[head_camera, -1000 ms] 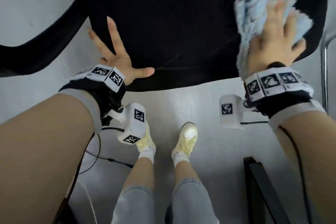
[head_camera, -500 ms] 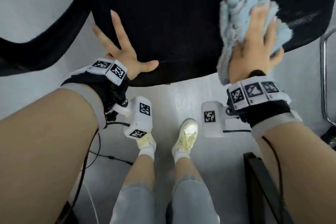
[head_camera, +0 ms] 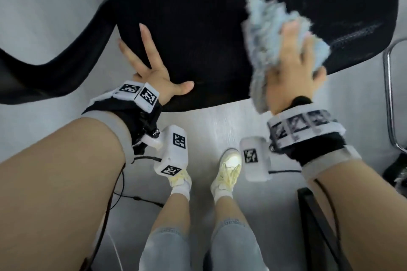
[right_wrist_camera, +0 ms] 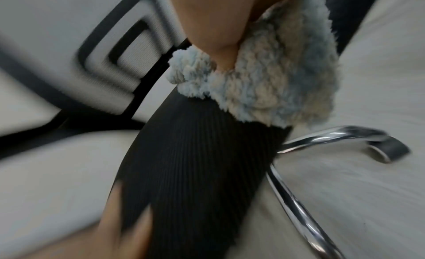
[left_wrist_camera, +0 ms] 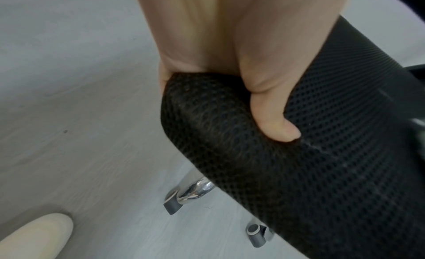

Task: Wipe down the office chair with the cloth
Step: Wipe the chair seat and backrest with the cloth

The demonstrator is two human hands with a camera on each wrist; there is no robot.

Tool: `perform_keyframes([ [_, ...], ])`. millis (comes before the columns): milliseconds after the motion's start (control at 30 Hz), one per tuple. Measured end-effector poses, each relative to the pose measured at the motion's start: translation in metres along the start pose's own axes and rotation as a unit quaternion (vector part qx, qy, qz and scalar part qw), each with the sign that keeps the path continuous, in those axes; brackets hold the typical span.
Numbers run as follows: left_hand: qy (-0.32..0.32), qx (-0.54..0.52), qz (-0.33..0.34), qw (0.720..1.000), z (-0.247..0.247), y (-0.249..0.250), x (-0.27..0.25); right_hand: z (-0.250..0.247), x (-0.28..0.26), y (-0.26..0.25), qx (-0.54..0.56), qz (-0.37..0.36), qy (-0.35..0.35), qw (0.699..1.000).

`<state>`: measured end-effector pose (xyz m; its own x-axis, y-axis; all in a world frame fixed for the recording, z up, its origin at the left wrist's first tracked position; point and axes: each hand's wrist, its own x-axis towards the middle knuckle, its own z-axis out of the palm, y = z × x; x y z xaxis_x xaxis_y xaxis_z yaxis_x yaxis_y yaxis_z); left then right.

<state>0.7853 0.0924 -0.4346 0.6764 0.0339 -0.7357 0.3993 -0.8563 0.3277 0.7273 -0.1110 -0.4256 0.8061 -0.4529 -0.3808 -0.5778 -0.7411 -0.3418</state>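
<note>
The office chair's black mesh seat (head_camera: 209,28) fills the top of the head view. My left hand (head_camera: 154,72) lies flat on its front left corner, fingers spread; in the left wrist view the thumb (left_wrist_camera: 271,113) presses the seat's front edge (left_wrist_camera: 299,172). My right hand (head_camera: 293,68) grips a bunched, fluffy light-blue cloth (head_camera: 266,22) and presses it on the seat's front right part. In the right wrist view, which is motion-blurred, the cloth (right_wrist_camera: 264,84) sits on the seat's edge (right_wrist_camera: 195,172) under my palm.
A black armrest (head_camera: 55,68) curves off to the left. Chrome base legs (right_wrist_camera: 333,137) and a caster (left_wrist_camera: 257,233) stand under the seat. A chrome tube (head_camera: 388,94) and a black frame (head_camera: 319,226) are at the right. My feet (head_camera: 226,167) and a cable (head_camera: 136,198) are on the grey floor.
My right hand has dragged the cloth leftward and toward me across the seat, from its far right side to its front right part. The left hand has stayed in place.
</note>
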Motion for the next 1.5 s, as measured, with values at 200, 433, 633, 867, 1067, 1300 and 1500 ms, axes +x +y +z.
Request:
perform_keyframes([
  [200, 0.011, 0.001, -0.016, 1.0, 0.009, 0.0, 0.004, 0.03, -0.031, -0.045, -0.046, -0.084, -0.07, 0.993],
  [433, 0.094, 0.024, -0.039, 0.994, 0.0, 0.002, 0.011, 0.058, -0.039, -0.049, -0.114, -0.316, -0.071, 0.939],
  [633, -0.017, 0.026, -0.019, 0.999, -0.02, 0.006, 0.01, -0.019, 0.028, -0.01, -0.088, -0.112, -0.063, 0.988],
  [867, -0.035, -0.006, 0.019, 0.999, -0.024, 0.002, 0.014, -0.019, 0.042, -0.016, -0.002, -0.014, 0.099, 0.995],
  [1067, -0.031, 0.076, 0.028, 0.996, -0.022, -0.008, 0.023, 0.05, -0.027, -0.084, -0.053, -0.18, -0.073, 0.98],
  [1300, -0.051, 0.041, 0.053, 0.996, -0.028, -0.011, 0.026, 0.005, 0.022, -0.049, -0.09, -0.114, -0.034, 0.989],
  [1500, 0.049, 0.06, 0.028, 0.997, -0.01, -0.002, 0.022, 0.042, -0.014, -0.094, -0.034, -0.034, -0.058, 0.997],
])
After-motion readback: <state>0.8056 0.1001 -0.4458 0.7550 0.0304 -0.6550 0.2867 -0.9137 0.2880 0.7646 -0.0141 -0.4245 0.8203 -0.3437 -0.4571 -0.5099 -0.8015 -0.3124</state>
